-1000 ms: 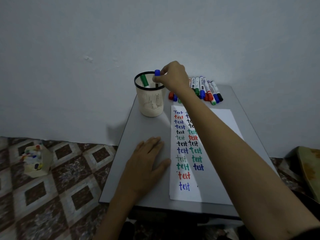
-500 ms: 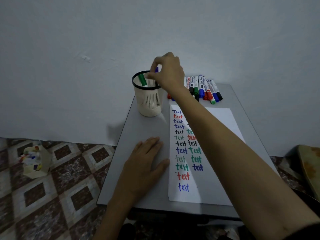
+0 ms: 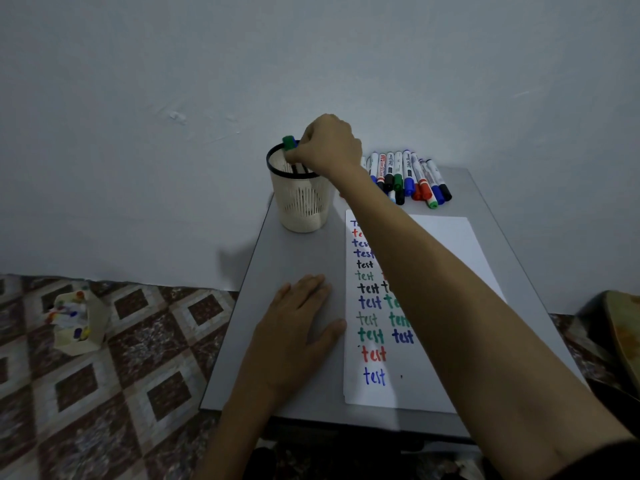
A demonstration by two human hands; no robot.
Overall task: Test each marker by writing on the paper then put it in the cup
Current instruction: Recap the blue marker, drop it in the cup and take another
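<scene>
Item: grey table (image 3: 294, 258), set against a pale wall (image 3: 311, 64) and seen from above in the centre of the frame. Item: cream slotted pen cup (image 3: 301, 206) with a black rim, stood upright at the table's upper left corner; a green-capped marker (image 3: 288, 142) is seen rising above its far rim, and a sliver of a blue-capped marker (image 3: 296, 144) is shown just right of it. Item: right hand (image 3: 325, 147), held over the cup's mouth, fingers curled downward and bunched against the blue cap; whether the cap is pinched cannot be told, the fingertips being hidden by the back of the hand. Item: left hand (image 3: 294, 327), laid flat on the table at lower centre, fingers straight and together, thumb spread so that its tip is touching the left edge of the paper (image 3: 443, 244). The sheet is laid lengthwise right of the cup and is marked with columns of the word "test" in blue, red, black and green. Item: row of capped markers (image 3: 408, 174), laid side by side above the sheet, right of the cup. Item: stained cream container (image 3: 74, 320), set on the patterned tile floor (image 3: 121, 358) at lower left.
</scene>
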